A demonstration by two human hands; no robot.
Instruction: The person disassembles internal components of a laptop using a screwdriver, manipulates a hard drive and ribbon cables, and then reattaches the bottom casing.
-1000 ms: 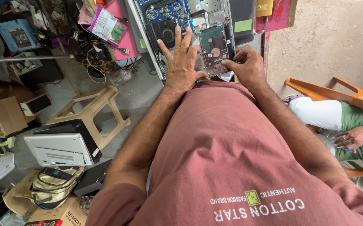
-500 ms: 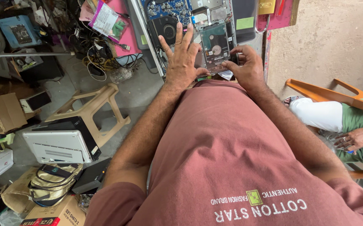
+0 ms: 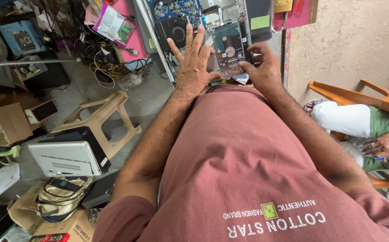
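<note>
An opened laptop (image 3: 221, 18) lies on the bench ahead, its blue circuit board (image 3: 176, 9) and black round fan (image 3: 174, 27) exposed. A silver hard drive (image 3: 229, 49) sits in its bay near the front edge. My left hand (image 3: 193, 60) rests flat on the laptop with fingers spread, just left of the drive. My right hand (image 3: 261, 67) touches the drive's lower right corner with thumb and fingertips. My reddish-brown shirt fills the lower half of the view.
A seated person (image 3: 365, 125) in white and green sits on an orange chair (image 3: 356, 96) at right. On the floor at left are a beige plastic stool (image 3: 100, 118), a stacked white laptop (image 3: 66, 157), cardboard boxes (image 3: 6, 121), a tangle of cables (image 3: 104, 67) and a pink tray (image 3: 127, 31).
Both hands have stayed on the laptop; my right hand's fingers have shifted slightly along the hard drive's edge. The view has tilted a little.
</note>
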